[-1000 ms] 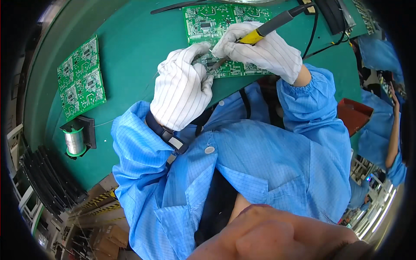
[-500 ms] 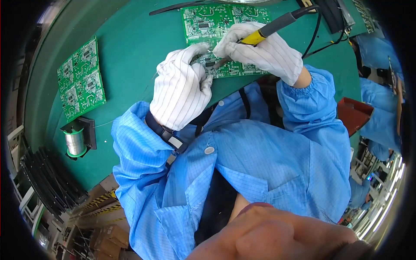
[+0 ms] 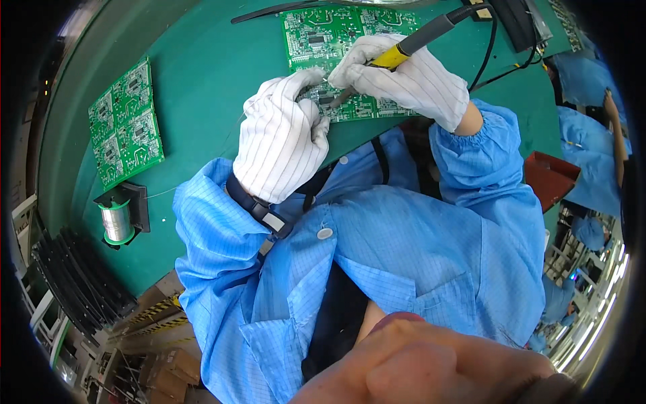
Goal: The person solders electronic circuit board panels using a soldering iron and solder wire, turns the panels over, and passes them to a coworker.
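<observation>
My right hand (image 3: 410,81), in a white striped glove, is closed round a soldering iron (image 3: 422,37) with a yellow and dark grey handle. Its tip points down and left at the green circuit board (image 3: 316,40), over a dark chip; exact contact is hard to make out. My left hand (image 3: 279,135), gloved too, rests at the board's near left edge with thumb and forefinger curled together. Thin solder wire (image 3: 161,193) leads from a spool (image 3: 118,222) toward this hand; the end between the fingers is hidden.
A second green circuit board (image 3: 126,124) lies at the left of the green table (image 3: 202,87), beside the spool. The iron's black cord (image 3: 494,50) loops at the right. A dark red tray (image 3: 548,176) sits at the right edge. Other people in blue (image 3: 585,155) are farther right.
The soldering iron's handle has tilted slightly left, and my right hand has shifted a little with it. My left hand and the boards stay put.
</observation>
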Tool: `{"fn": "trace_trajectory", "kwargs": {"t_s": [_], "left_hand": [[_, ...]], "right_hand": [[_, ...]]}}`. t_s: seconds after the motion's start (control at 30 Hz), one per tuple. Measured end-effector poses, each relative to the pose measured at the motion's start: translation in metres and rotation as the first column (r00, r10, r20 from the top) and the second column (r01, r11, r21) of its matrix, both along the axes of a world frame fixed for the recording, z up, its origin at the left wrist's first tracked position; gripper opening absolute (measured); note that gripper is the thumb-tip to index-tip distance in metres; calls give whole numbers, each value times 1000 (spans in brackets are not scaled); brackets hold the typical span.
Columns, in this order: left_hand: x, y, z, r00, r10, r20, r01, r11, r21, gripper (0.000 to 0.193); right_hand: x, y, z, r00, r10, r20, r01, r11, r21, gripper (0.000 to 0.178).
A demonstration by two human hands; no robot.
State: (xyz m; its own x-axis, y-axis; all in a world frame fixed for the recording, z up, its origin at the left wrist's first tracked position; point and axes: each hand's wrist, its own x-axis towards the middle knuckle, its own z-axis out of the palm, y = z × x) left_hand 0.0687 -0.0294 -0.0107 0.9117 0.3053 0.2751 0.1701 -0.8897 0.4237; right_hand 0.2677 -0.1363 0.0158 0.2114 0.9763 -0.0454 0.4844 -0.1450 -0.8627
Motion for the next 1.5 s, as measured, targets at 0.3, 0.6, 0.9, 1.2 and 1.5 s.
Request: {"fn": "trace_trajectory", "kwargs": {"t_s": [0.3, 0.6, 0.9, 1.2, 1.5], "left_hand": [[2, -2, 4, 999, 15, -30, -17, 998, -56, 11], [1, 0, -1, 1000, -7, -19, 7, 1000, -4, 11], [1, 0, -2, 1000, -3, 1, 3, 1000, 18, 12], [2, -1, -2, 1000, -5, 16, 5, 1000, -13, 16], [4, -1, -5, 1000, -4, 25, 3, 1000, 3, 17]], "right_hand": [[1, 1, 0, 999, 36, -6, -35, 997, 66, 24], [-1, 2, 3, 999, 38, 16, -39, 998, 47, 24], [1, 1, 1, 998, 40, 52, -43, 997, 63, 25], [3, -7, 0, 998, -44, 46, 43, 999, 10, 26], [2, -7, -5, 998, -18, 65, 13, 997, 82, 27]]}}
